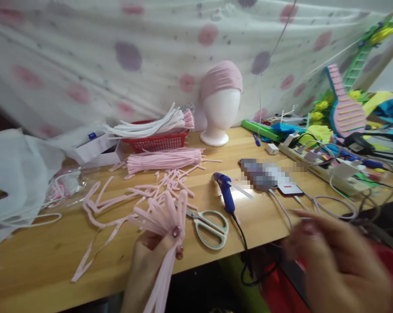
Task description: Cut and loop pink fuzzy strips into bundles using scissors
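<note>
From left hand (153, 248), pink loops (171, 218) forward

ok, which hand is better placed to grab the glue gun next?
Likely the right hand: it's blurred, but nothing shows clearly in it, while the left hand grips pink strips. The glue gun lies between the hands, with scissors on the left hand's side.

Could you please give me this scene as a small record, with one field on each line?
Left hand: holds a fanned bunch of pink strips
Right hand: blurred; whether it holds anything is unclear
Beside the bunch: pale-handled scissors
Right of scissors: blue glue gun, dark cord attached
Behind: white mannequin head wearing a pink head covering
Back, left of head: red basket bearing white strips
In front of basket: pink bundle
</note>
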Action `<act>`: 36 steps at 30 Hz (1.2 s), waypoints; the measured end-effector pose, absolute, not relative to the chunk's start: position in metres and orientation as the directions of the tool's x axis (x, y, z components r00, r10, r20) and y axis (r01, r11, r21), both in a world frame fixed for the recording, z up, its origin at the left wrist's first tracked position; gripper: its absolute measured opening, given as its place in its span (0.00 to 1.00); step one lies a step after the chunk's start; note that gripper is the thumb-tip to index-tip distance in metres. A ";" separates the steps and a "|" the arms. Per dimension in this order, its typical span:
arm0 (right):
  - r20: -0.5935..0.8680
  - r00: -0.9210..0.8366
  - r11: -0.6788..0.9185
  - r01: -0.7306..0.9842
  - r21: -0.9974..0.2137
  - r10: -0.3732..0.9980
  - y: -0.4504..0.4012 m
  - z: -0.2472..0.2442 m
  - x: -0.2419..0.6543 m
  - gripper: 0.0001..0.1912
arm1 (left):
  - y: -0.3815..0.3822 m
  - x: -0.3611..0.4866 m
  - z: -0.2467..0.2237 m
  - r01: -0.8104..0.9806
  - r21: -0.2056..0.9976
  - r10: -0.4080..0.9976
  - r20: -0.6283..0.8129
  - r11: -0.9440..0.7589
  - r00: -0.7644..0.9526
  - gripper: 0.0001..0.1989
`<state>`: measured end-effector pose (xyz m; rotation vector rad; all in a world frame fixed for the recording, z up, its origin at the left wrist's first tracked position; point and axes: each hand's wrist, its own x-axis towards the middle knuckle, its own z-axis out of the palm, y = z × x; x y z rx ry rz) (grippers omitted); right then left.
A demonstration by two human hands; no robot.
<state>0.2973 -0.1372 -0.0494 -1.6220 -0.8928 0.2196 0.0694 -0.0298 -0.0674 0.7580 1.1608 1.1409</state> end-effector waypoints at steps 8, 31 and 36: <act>0.195 0.127 0.201 -0.034 -0.979 0.973 -0.059 -0.044 0.194 0.16 | -0.048 0.080 -0.050 -0.306 0.861 0.914 -0.385 0.407 0.132 0.15; 0.262 0.109 0.247 0.138 -0.959 0.959 -0.064 -0.059 0.209 0.25 | -0.034 0.064 -0.050 -0.662 0.550 0.833 -0.506 0.510 0.223 0.11; 0.141 -0.028 0.139 -0.041 -0.989 0.990 -0.062 -0.066 0.190 0.25 | -0.037 0.069 -0.061 -0.600 0.592 0.828 -0.504 0.538 0.245 0.19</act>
